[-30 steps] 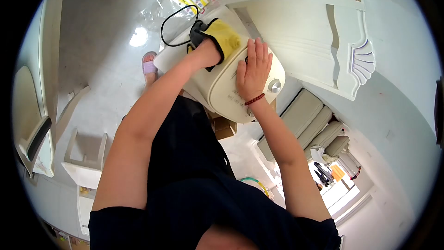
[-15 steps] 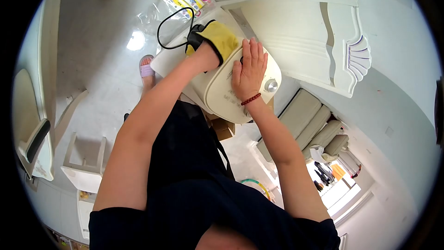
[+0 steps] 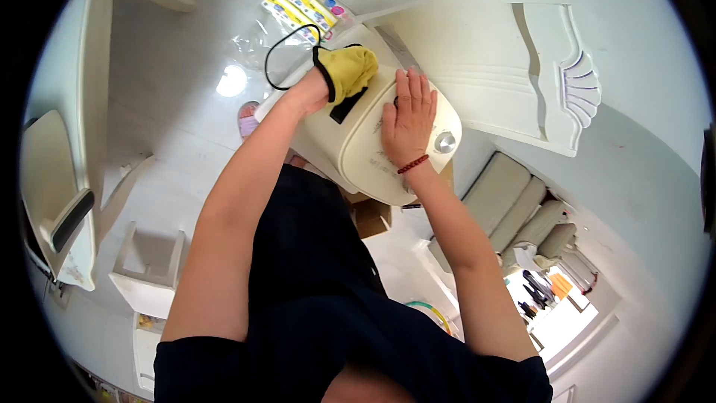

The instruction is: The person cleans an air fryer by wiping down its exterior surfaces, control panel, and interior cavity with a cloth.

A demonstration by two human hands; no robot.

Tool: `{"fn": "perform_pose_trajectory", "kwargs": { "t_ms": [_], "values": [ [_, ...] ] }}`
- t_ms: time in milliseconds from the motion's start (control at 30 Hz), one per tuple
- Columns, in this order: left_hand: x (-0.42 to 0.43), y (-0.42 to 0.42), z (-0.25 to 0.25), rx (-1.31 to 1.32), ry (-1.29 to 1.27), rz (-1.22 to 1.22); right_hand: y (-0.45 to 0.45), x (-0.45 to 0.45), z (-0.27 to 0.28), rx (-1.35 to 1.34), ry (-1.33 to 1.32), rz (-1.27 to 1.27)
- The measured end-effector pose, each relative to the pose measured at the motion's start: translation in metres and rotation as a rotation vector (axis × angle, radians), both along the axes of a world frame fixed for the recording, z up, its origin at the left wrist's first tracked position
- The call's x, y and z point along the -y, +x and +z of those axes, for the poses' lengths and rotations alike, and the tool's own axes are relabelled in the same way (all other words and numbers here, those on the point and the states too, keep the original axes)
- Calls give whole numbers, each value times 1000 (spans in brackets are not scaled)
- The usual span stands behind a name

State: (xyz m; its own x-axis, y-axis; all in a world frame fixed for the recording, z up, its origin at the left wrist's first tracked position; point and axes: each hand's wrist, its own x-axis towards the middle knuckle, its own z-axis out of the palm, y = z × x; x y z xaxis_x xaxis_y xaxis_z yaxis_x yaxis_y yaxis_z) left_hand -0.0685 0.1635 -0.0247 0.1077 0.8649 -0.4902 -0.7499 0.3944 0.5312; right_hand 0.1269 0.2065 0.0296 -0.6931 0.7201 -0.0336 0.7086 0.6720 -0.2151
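My left hand (image 3: 347, 75) is inside a yellow mitt or cloth with black edging that hides its fingers. It rests on the upper side of a cream, rounded appliance (image 3: 373, 168), beside a dark rectangular part (image 3: 347, 107). My right hand (image 3: 409, 121) lies flat on the appliance's front panel, fingers stretched out, with a red bead bracelet (image 3: 413, 164) at the wrist. To the right of that hand is a silver knob (image 3: 444, 142). A black cord (image 3: 270, 63) loops out behind the mitt.
Yellow-and-white packs (image 3: 298, 9) in clear plastic lie beyond the appliance. A white carved panel (image 3: 477, 67) stands at the right. Below the appliance is an open cardboard box (image 3: 372, 218). A white stool (image 3: 145, 276) is at the lower left, and a foot in a purple slipper (image 3: 247, 121) shows near the appliance.
My left hand has shifted and turned on the appliance. The mitt's dark grey part no longer shows, and the dark rectangular part is more exposed. My right hand stays on the panel.
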Motion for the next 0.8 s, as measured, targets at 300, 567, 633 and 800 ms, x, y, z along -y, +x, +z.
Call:
{"fn": "perform_pose_trajectory", "kwargs": {
  "t_ms": [300, 567, 633, 800],
  "values": [
    [57, -29, 14, 795, 167, 291, 4, 3, 2, -31, 21, -12],
    [83, -52, 67, -736, -49, -191, 5, 2, 4, -60, 22, -8],
    [90, -58, 52, -1693, -265, -790, 6, 2, 3, -67, 34, 9],
    [116, -50, 37, -1783, -267, -142, 5, 4, 0, -70, 24, 0]
  ]
}}
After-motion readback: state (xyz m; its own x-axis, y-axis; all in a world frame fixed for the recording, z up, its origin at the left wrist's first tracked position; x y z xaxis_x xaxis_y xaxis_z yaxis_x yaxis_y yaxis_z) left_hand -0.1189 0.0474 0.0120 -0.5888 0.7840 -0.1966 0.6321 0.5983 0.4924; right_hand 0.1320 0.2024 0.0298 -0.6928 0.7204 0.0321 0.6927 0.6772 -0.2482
